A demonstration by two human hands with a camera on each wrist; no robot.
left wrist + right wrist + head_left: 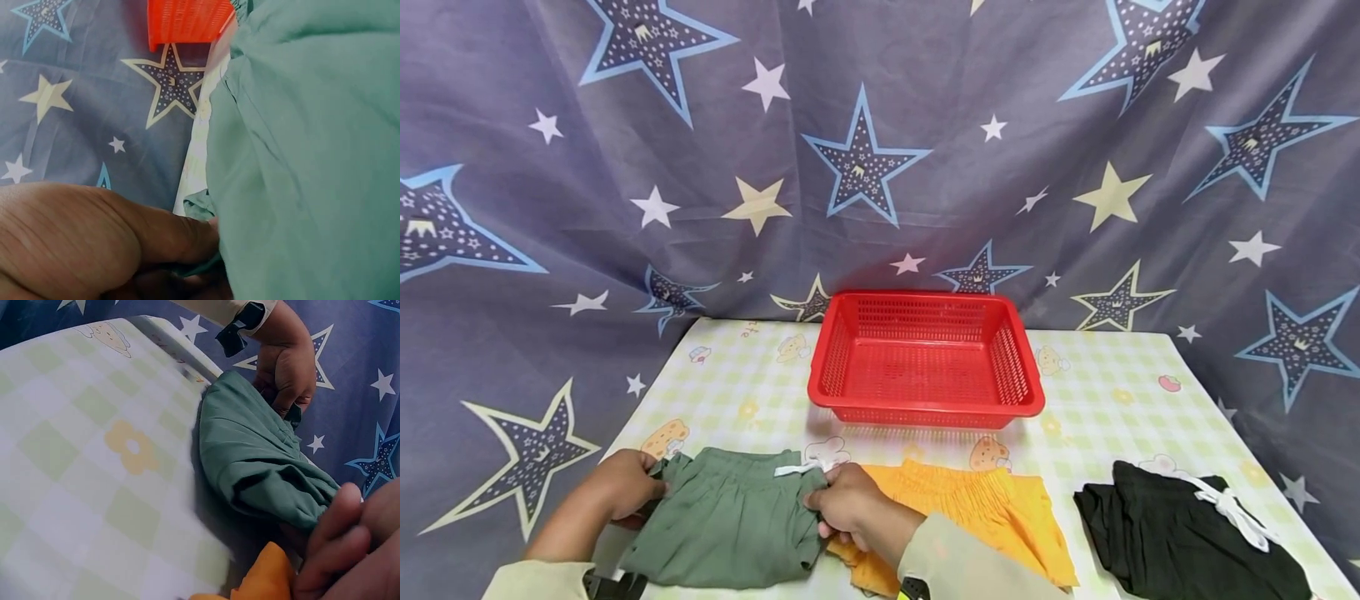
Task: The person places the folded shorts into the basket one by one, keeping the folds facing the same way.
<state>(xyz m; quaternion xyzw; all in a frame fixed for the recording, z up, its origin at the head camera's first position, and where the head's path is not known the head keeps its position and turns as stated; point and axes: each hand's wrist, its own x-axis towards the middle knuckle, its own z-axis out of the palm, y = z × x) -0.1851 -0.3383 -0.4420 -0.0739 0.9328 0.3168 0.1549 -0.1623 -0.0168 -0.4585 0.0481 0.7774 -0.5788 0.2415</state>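
Observation:
A pair of green shorts with a gathered waistband and a white drawstring lies folded at the table's front left. My left hand pinches its left edge, thumb against the cloth in the left wrist view. At the opposite side, my right hand grips the right edge just below the drawstring; some of its fingers are hidden under the fabric. In the right wrist view the green shorts stretch between both hands. Yellow shorts lie right beside them, partly covered by my right forearm.
A red plastic basket with perforated walls stands at the back middle of the table, holding nothing. Black shorts with a white drawstring lie at the front right. Behind hangs a grey star-patterned cloth.

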